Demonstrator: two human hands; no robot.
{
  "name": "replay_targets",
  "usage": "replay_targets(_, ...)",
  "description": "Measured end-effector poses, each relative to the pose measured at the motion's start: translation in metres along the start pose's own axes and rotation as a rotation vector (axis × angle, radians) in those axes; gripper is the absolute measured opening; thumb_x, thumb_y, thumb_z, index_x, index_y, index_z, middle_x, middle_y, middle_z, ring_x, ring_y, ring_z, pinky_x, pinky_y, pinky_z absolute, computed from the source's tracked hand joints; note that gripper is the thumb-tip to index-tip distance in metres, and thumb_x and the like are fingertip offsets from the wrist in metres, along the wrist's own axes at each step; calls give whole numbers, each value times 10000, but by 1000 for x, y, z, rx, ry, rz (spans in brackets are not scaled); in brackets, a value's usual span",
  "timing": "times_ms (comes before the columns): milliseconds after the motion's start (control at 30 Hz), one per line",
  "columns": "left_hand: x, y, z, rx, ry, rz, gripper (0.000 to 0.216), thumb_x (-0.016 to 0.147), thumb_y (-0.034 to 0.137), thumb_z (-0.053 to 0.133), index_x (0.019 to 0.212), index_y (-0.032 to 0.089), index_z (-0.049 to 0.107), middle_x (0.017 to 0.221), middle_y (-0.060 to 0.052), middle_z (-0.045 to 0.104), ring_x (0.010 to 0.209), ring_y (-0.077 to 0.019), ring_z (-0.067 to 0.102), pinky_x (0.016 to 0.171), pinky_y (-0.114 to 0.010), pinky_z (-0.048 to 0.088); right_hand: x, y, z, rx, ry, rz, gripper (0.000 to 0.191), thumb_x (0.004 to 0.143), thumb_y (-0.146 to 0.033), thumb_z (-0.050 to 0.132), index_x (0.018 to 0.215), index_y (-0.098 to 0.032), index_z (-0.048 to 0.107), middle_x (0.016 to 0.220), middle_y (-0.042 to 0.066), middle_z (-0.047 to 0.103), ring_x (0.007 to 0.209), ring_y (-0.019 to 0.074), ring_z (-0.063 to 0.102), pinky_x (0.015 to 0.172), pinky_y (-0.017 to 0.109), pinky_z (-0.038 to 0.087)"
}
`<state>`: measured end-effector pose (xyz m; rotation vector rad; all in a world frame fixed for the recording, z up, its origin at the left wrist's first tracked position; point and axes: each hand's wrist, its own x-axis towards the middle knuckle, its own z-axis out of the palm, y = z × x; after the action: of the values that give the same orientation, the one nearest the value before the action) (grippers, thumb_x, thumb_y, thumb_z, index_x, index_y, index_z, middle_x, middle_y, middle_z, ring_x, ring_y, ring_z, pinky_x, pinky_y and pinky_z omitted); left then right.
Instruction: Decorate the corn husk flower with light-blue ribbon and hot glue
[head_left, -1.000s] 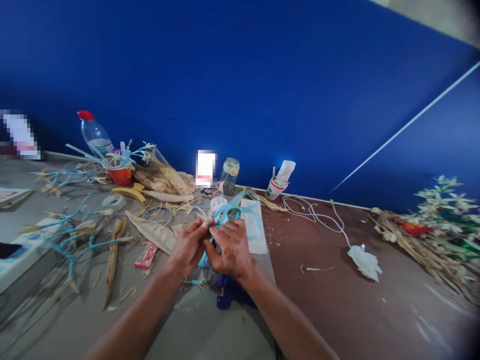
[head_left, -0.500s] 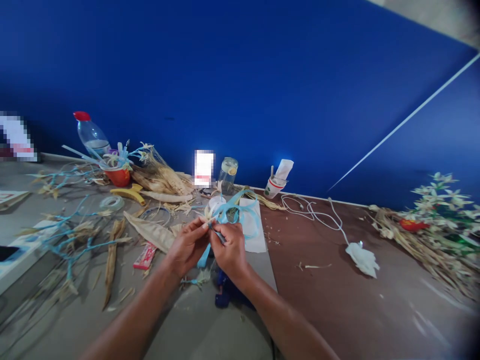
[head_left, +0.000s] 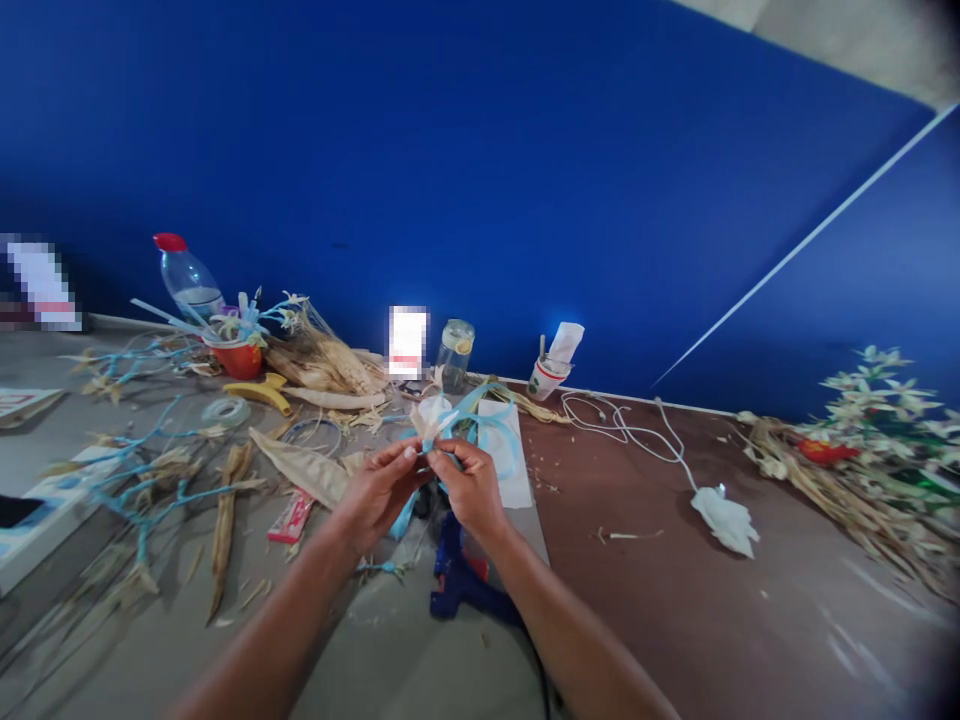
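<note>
In the middle of the head view, a pale flower that looks made of dried husk [head_left: 426, 422] points upward, its base wrapped in blue. My left hand [head_left: 381, 492] pinches that base between thumb and fingertips. Right beside it, my right hand [head_left: 471, 486] is closed on the light blue tape [head_left: 504, 440] at the same base. Loops of the tape trail behind the fingers over a white sheet [head_left: 517, 490]. Below my hands lies a dark blue glue gun [head_left: 454, 580]. The exact grip is partly hidden by the fingers.
Left are blue-wrapped stems [head_left: 142, 515], dried husks [head_left: 225, 530], a red box [head_left: 291, 516], a tape roll [head_left: 225, 410] and a red cup [head_left: 238, 360]. A glass jar [head_left: 455, 355] and paper cup [head_left: 550, 378] stand behind. Right lie a white cable [head_left: 645, 432] and a flower bunch [head_left: 885, 430].
The flower now stands up visibly above my fingertips. My right hand has turned and shifted slightly right, and more of the glue gun shows beneath.
</note>
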<state>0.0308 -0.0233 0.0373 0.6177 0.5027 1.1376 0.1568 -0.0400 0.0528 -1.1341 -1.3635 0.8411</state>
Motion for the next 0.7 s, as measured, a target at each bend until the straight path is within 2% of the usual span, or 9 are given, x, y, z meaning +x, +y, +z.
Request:
replay_targets(100,0,-2,-1,65,24,-10,205,649,210,747,842,144,723,801,-61,712,788,-173,633,791,-312,472,5,2,0,16,-75,59,168,741,-298,573,706,-181,688,700,1,667,678,148,578,653,252,438)
replay_targets(233,3,-5,-6,88,76,11,109,627,174,759,711,138,698,709,-23,689,703,-125,619,773,-279,472,8,4,1,-166,-74,72,159,747,-258,564,686,-175,685,688,9,685,660,155,597,630,249,427)
replay_targets(367,5,-4,-7,36,127,42,120,617,141,758,689,129,663,726,-18,678,686,-104,611,725,-237,479,1,4,5,-432,9,-139,139,788,-201,542,757,-191,678,768,30,711,712,165,622,733,289,401)
replay_targets(500,4,1,-4,33,131,23,135,620,136,751,710,118,652,728,-27,667,673,-111,611,673,-227,486,-6,5,8,-593,18,-337,136,817,-186,527,781,-197,658,697,21,690,677,150,607,743,303,345)
replay_targets(700,0,10,-1,48,90,-33,142,612,109,748,728,98,667,686,-34,656,612,-104,600,607,-197,471,-9,1,6,-620,-6,-408,67,775,-217,573,784,-194,636,661,8,664,624,141,574,733,311,326)
